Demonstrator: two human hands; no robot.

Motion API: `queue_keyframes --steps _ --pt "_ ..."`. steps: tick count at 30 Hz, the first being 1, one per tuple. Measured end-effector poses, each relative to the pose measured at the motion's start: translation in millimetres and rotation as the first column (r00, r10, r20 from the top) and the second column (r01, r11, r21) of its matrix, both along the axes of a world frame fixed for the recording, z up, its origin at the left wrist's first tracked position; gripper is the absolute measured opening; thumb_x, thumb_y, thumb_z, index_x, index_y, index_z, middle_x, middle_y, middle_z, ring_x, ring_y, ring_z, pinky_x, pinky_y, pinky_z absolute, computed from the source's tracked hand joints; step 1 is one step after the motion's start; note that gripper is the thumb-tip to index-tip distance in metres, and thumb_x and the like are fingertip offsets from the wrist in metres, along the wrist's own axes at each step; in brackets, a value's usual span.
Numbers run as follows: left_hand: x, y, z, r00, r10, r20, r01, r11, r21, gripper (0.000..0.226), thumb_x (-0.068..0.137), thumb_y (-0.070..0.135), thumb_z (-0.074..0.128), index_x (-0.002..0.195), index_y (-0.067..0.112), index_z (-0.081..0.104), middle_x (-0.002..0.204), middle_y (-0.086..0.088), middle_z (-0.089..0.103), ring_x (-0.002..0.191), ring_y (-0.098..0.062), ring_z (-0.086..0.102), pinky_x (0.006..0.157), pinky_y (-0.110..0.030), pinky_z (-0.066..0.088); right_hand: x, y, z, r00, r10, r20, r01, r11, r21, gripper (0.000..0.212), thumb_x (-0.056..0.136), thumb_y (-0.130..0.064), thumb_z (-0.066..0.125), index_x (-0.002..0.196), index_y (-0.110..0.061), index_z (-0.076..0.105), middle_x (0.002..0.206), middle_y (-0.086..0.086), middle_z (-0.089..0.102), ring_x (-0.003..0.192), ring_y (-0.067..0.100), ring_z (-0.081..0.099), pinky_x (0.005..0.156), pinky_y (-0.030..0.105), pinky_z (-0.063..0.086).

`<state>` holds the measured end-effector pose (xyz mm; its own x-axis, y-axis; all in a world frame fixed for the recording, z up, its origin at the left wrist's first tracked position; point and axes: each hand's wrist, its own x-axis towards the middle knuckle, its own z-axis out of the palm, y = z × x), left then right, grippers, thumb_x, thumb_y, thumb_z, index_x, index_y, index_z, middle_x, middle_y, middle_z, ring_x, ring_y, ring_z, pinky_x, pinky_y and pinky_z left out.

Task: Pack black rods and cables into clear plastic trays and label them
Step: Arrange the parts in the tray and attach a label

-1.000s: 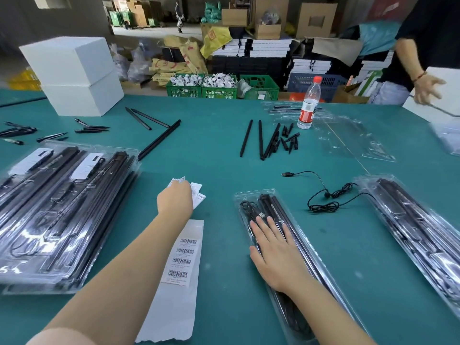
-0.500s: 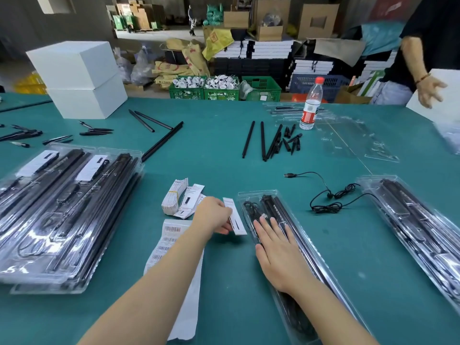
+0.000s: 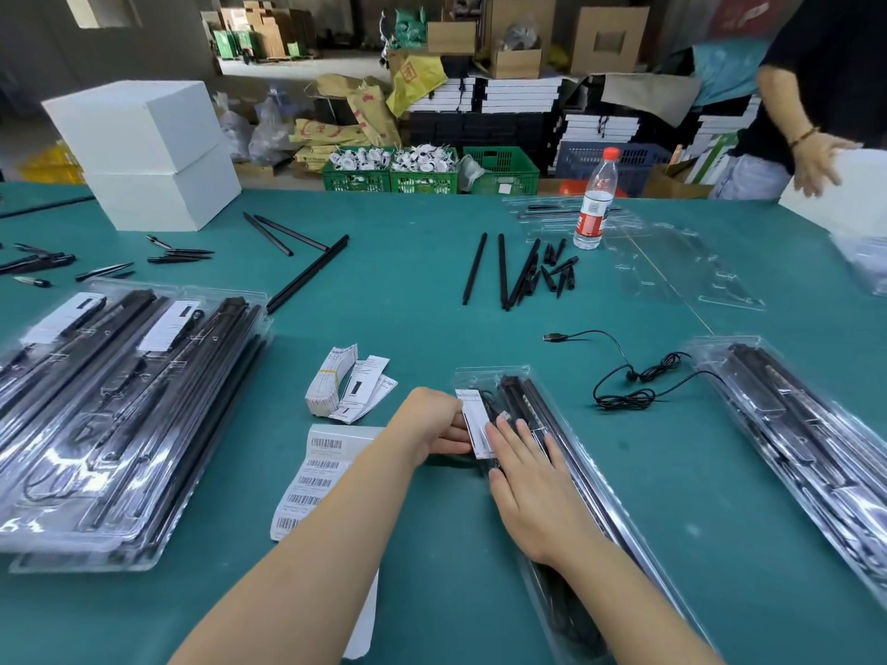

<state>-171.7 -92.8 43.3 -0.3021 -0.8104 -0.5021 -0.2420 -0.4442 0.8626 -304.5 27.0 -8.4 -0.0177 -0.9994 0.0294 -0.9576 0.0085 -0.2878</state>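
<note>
Centrally, on the matte teal table [image 3: 432,290], a long glossy clear plastic tray [image 3: 566,453] holds slim black rods [image 3: 523,400] and a coiled cable. The left hand [image 3: 432,424] pinches a narrow white paper label [image 3: 477,424] against the tray's near-left edge; the right hand [image 3: 533,477] lies flat on the tray, fingers straight. Loose matte rods [image 3: 509,271] lie farther back, a thin black USB cable [image 3: 624,381] curls to the right, and a barcode sheet [image 3: 312,477] sits left.
</note>
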Motion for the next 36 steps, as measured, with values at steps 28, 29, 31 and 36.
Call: queue_keyframes --steps 28,29,31,36 --pt "-14.1 -37.7 -9.2 0.605 -0.075 0.793 0.471 0.837 -0.280 0.057 0.085 0.059 0.066 0.062 0.013 0.041 0.061 -0.001 0.047 0.056 -0.018 0.045 0.050 -0.029 0.032 -0.9 0.7 -1.2 0.998 -0.002 -0.062 0.004 1.000 0.022 0.075 0.090 -0.060 0.019 0.158 -0.028 0.012 0.166 -0.013 -0.001 0.151 0.006 -0.013 0.124 0.041 -0.009" --pt "-13.4 -38.4 -11.0 0.625 -0.038 0.780 0.439 0.843 -0.310 0.059 0.082 0.060 0.069 0.063 0.013 0.039 0.060 -0.001 0.045 0.053 -0.018 0.044 0.048 -0.029 0.030 -1.1 0.4 -1.3 0.998 -0.004 -0.065 0.006 1.000 0.023 0.075 0.090 -0.060 0.019 0.158 -0.029 0.012 0.166 -0.014 -0.002 0.151 0.006 -0.014 0.123 0.041 -0.009" --pt "-13.3 -41.7 -15.2 0.715 0.025 0.699 0.330 0.869 -0.369 0.056 0.083 0.054 0.072 0.066 0.013 0.039 0.060 -0.003 0.050 0.050 -0.020 0.048 0.048 -0.030 0.041 -0.8 0.6 -1.1 0.998 -0.007 -0.070 0.009 0.999 0.031 0.078 0.088 -0.063 0.015 0.158 -0.029 0.010 0.166 -0.014 -0.004 0.151 0.006 -0.015 0.123 0.040 -0.011" --pt "-18.7 -46.5 -22.3 0.889 0.021 0.457 0.133 0.944 -0.302 0.045 0.089 0.033 0.070 0.059 0.011 0.044 0.051 -0.006 0.054 0.038 -0.022 0.043 0.050 -0.025 0.043 1.3 1.9 2.2 0.998 -0.002 -0.067 0.004 0.999 0.033 0.082 0.087 -0.070 0.004 0.159 -0.030 0.008 0.165 -0.015 -0.009 0.150 0.006 -0.018 0.122 0.039 -0.014"
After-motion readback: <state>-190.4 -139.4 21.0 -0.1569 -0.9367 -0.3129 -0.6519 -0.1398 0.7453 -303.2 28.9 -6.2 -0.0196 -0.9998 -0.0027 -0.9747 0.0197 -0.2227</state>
